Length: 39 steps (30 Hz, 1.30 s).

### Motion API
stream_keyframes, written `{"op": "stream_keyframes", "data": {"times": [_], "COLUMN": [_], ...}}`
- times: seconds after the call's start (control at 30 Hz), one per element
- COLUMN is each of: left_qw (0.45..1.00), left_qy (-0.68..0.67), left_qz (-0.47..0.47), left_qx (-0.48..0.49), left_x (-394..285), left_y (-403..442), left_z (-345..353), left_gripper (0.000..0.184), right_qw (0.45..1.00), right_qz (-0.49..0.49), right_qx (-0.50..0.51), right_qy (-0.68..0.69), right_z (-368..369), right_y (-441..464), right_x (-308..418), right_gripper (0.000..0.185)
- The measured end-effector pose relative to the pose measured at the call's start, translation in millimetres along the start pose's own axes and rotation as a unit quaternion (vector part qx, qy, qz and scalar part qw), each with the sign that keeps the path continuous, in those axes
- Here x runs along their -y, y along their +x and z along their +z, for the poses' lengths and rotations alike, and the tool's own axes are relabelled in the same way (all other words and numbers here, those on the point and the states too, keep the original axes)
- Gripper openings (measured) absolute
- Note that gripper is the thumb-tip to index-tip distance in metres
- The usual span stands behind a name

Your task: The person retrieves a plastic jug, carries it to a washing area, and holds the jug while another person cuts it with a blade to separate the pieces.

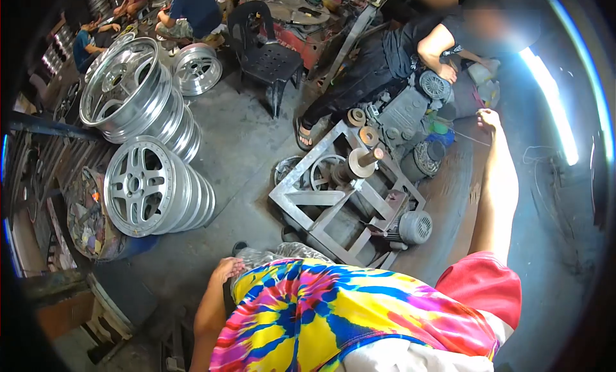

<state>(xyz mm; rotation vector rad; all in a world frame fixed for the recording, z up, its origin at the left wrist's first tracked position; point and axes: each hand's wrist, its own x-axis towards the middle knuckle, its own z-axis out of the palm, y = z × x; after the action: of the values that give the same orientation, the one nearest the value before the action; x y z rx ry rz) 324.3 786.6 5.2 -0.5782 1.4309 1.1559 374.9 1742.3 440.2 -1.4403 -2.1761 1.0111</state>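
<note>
Head view: the right hand reaches forward with fingers curled near a thin pink item, beyond the metal frame's far right edge, and whether it grips anything I cannot tell, while the left hand is loosely bent beside the patterned trousers. A motor sits along the frame's near right edge; a person in dark clothes leans beyond its far corner, and silver wheel rims stand stacked off its left corner.
</note>
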Motion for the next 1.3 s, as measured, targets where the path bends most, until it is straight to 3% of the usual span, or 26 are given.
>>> {"op": "stream_keyframes", "data": {"times": [0.13, 0.2, 0.23, 0.33, 0.37, 0.47, 0.5, 0.53, 0.6, 0.73, 0.77, 0.8, 0.87, 0.93, 1.0, 1.03, 1.07, 1.1, 1.17, 1.23, 1.3], "left_qw": [0.994, 0.993, 0.992, 0.99, 0.992, 0.995, 0.995, 0.995, 0.996, 0.994, 0.993, 0.992, 0.993, 0.99, 0.99, 0.979, 0.971, 0.982, 0.987, 0.978, 0.966], "left_qy": [0.095, 0.093, 0.095, 0.102, 0.091, 0.065, 0.062, 0.061, 0.071, 0.097, 0.106, 0.112, 0.1, 0.099, 0.036, 0.118, 0.128, 0.073, 0.053, 0.111, 0.154], "left_qz": [0.043, 0.06, 0.069, 0.085, 0.079, 0.071, 0.071, 0.072, 0.056, 0.051, 0.054, 0.057, 0.058, 0.095, 0.139, 0.163, 0.198, 0.176, 0.15, 0.178, 0.207], "left_qx": [-0.028, -0.035, -0.036, -0.049, -0.044, -0.026, -0.019, -0.01, -0.013, -0.01, -0.003, 0.0, -0.002, 0.015, 0.008, 0.016, 0.041, -0.008, -0.001, -0.005, -0.014], "left_x": [-1, -11, -14, -15, -19, -23, -24, -26, -37, -48, -49, -49, -49, -50, -34, -40, -31, -25, -8, -16, -34], "left_y": [24, 23, 21, 31, 29, 30, 32, 35, 33, 37, 42, 50, 55, 62, 74, 65, 69, 63, 67, 32, 7], "left_z": [47, 71, 81, 94, 96, 96, 95, 94, 99, 107, 105, 104, 109, 107, 104, 103, 97, 101, 92, 103, 123], "left_gripper": [0.02, 0.02, 0.021, 0.022, 0.022, 0.024, 0.024, 0.025, 0.025, 0.026, 0.026, 0.027, 0.026, 0.024, 0.024, 0.028, 0.031, 0.028, 0.022, 0.022, 0.022], "right_qw": [0.995, 0.95, 0.92, 0.898, 0.925, 0.902, 0.911, 0.89, 0.92, 0.97, 0.981, 0.978, 0.959, 0.972, 0.962, 0.945, 0.982, 0.977, 0.965, 0.902, 0.864], "right_qz": [-0.04, -0.124, -0.156, -0.135, -0.071, -0.025, -0.023, -0.018, 0.047, -0.124, -0.1, -0.041, -0.018, -0.069, -0.132, -0.236, -0.111, -0.136, -0.186, -0.336, -0.406], "right_qx": [-0.075, -0.185, -0.257, -0.311, -0.278, -0.394, -0.389, -0.417, -0.382, -0.21, -0.166, -0.201, -0.284, -0.044, 0.057, 0.086, 0.147, 0.161, 0.185, 0.057, 0.01], "right_qy": [-0.048, -0.22, -0.25, -0.281, -0.249, -0.174, -0.133, -0.185, -0.067, 0.009, -0.024, -0.033, 0.016, 0.222, 0.234, 0.208, 0.049, 0.026, -0.019, -0.267, -0.297], "right_z": [-25, -44, -53, -70, -76, -80, -83, -86, -66, -57, -51, -38, -3, 18, 47, 61, 50, 52, 60, 67, 90], "right_y": [43, 73, 85, 63, 50, 42, 31, 33, -22, -13, -28, -21, -42, -72, -103, -116, -89, -99, -129, -162, -201], "right_x": [-12, -24, -34, -27, -16, -15, -10, -13, 25, -3, 2, -13, -26, -23, -3, -3, -7, -5, 8, 1, 13], "right_gripper": [0.018, 0.03, 0.047, 0.059, 0.071, 0.073, 0.083, 0.086, 0.082, 0.071, 0.075, 0.079, 0.079, 0.069, 0.041, 0.036, 0.038, 0.039, 0.042, 0.032, 0.021]}}
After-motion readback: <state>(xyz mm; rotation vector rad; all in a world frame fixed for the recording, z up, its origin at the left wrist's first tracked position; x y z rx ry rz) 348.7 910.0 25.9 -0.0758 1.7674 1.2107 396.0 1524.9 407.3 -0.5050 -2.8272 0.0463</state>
